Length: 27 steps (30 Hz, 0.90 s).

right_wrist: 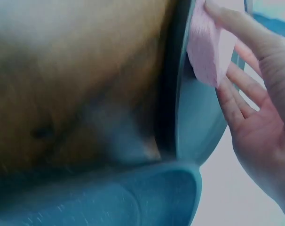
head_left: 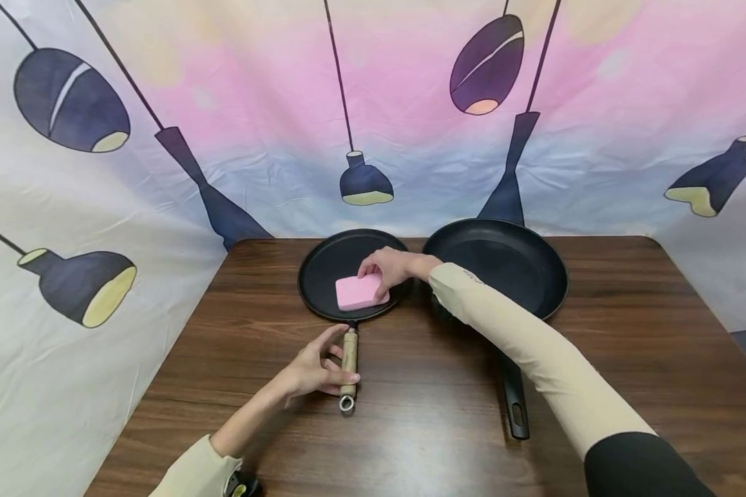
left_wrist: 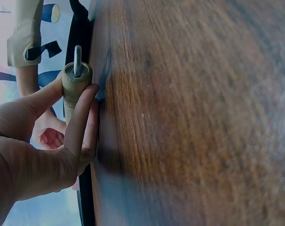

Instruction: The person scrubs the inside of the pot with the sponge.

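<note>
A flat black pan (head_left: 323,269) with a wooden handle (head_left: 349,355) lies at the back middle of the table. My left hand (head_left: 313,366) grips that handle; in the left wrist view its fingers and thumb close around the wooden grip (left_wrist: 73,89), which ends in a metal ring (left_wrist: 77,61). A pink sponge (head_left: 356,293) is on the pan's surface, toward its near right side. My right hand (head_left: 391,268) pinches the sponge between thumb and fingers. The right wrist view shows the sponge (right_wrist: 208,52) held just at the pan's rim, thumb on one face and fingers on another.
A deeper black frying pan (head_left: 503,266) stands to the right, its black handle (head_left: 514,400) pointing toward me. My right forearm passes over it. The wooden table (head_left: 435,428) ends at a back edge before a cloth backdrop (head_left: 273,103) printed with lamps.
</note>
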Each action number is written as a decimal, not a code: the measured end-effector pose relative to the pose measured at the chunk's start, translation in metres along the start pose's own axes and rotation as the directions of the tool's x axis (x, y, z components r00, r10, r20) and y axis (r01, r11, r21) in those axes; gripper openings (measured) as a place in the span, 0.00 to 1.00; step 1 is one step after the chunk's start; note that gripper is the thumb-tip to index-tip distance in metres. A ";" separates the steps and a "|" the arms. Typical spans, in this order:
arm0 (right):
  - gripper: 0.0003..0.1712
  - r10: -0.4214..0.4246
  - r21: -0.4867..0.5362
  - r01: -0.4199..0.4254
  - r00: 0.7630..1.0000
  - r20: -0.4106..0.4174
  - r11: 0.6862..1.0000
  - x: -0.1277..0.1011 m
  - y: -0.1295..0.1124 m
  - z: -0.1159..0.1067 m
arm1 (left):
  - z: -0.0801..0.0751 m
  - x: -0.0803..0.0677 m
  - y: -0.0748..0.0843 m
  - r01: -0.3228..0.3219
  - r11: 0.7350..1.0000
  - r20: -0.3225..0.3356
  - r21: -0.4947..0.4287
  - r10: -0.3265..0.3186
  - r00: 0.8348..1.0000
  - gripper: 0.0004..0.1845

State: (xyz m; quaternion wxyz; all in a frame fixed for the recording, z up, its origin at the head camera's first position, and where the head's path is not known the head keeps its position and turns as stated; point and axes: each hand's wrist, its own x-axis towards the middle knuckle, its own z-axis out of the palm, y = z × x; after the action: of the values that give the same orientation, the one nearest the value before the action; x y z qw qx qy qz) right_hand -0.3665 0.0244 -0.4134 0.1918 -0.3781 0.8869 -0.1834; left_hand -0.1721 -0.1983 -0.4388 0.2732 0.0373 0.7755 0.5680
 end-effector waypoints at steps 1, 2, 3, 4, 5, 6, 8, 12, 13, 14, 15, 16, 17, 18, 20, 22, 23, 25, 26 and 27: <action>0.35 0.029 -0.002 -0.029 0.999 -0.020 1.000 0.001 0.004 -0.003 | 0.000 0.000 0.001 -0.002 1.000 0.001 0.001 0.002 1.000 0.51; 0.35 0.068 -0.008 -0.069 0.997 -0.048 0.998 0.003 0.008 -0.006 | 0.000 0.000 0.001 -0.001 1.000 0.000 -0.001 0.001 1.000 0.51; 0.35 0.114 -0.014 -0.116 0.990 -0.082 0.993 0.004 0.012 -0.009 | 0.000 -0.001 0.001 -0.003 1.000 0.000 0.000 0.003 1.000 0.52; 0.35 0.161 -0.017 -0.164 0.980 -0.117 0.986 0.005 0.016 -0.011 | 0.000 -0.001 0.001 -0.005 1.000 0.001 0.001 0.005 1.000 0.52; 0.35 0.203 -0.024 -0.209 0.968 -0.145 0.978 0.006 0.019 -0.012 | 0.000 -0.001 0.001 -0.007 1.000 0.003 0.001 0.007 1.000 0.52; 0.35 0.242 -0.029 -0.250 0.956 -0.164 0.968 0.008 0.022 -0.014 | 0.000 -0.001 0.000 -0.008 1.000 0.005 0.000 0.008 1.000 0.52; 0.35 0.292 -0.052 -0.307 0.938 -0.187 0.950 0.011 0.026 -0.015 | 0.000 -0.001 0.000 -0.010 1.000 0.002 -0.001 0.010 1.000 0.53; 0.35 0.301 -0.087 -0.319 0.938 -0.174 0.944 0.013 0.027 -0.016 | 0.000 0.000 0.001 -0.010 1.000 -0.006 -0.003 0.010 1.000 0.52; 0.35 0.296 -0.087 -0.313 0.941 -0.167 0.946 0.011 0.026 -0.015 | -0.001 0.000 0.002 -0.010 1.000 -0.007 -0.002 0.010 1.000 0.52; 0.35 0.288 -0.079 -0.303 0.944 -0.161 0.950 0.009 0.025 -0.014 | 0.000 0.000 0.002 -0.012 1.000 -0.005 -0.001 0.012 1.000 0.51; 0.35 0.274 -0.069 -0.287 0.949 -0.156 0.956 0.006 0.024 -0.014 | 0.000 0.000 0.002 -0.011 1.000 -0.003 -0.002 0.011 1.000 0.51; 0.35 0.258 -0.052 -0.268 0.955 -0.148 0.962 0.003 0.023 -0.012 | 0.000 0.000 0.002 -0.013 1.000 0.002 -0.003 0.013 1.000 0.51; 0.35 0.234 -0.039 -0.241 0.962 -0.142 0.970 0.000 0.021 -0.010 | 0.000 0.000 0.002 -0.012 1.000 0.003 -0.002 0.012 1.000 0.52; 0.35 0.203 -0.032 -0.209 0.970 -0.134 0.977 -0.004 0.019 -0.008 | 0.000 0.000 0.002 -0.011 1.000 0.006 -0.002 0.011 1.000 0.51; 0.34 0.138 -0.015 -0.141 0.984 -0.115 0.990 -0.010 0.015 -0.004 | 0.000 -0.001 0.002 -0.008 1.000 0.006 -0.002 0.008 1.000 0.52; 0.34 0.074 -0.018 -0.076 0.994 -0.086 0.997 -0.015 0.010 0.001 | 0.000 -0.001 0.002 -0.002 1.000 0.002 -0.005 0.002 1.000 0.52; 0.34 0.044 -0.027 -0.046 0.997 -0.070 0.999 -0.017 0.007 0.003 | 0.000 -0.001 0.002 0.001 1.000 -0.001 -0.005 -0.001 1.000 0.51; 0.34 0.003 -0.045 -0.005 0.999 -0.040 0.999 -0.020 0.003 0.007 | 0.001 -0.002 0.002 0.003 1.000 -0.005 -0.006 -0.003 1.000 0.51; 0.34 -0.011 -0.055 0.009 1.000 -0.027 0.998 -0.019 0.000 0.007 | 0.001 -0.002 0.002 0.004 1.000 -0.009 -0.009 -0.004 1.000 0.51; 0.34 -0.025 -0.062 0.024 0.999 -0.019 0.998 -0.018 -0.001 0.007 | 0.000 -0.002 0.002 0.006 1.000 -0.013 -0.014 -0.007 1.000 0.51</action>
State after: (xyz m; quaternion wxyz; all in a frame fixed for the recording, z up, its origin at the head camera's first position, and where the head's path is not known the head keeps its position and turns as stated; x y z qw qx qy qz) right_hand -0.3508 0.0359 -0.4156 0.1688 -0.3929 0.8893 -0.1619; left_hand -0.1708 -0.1981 -0.4362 0.2701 0.0290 0.7735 0.5726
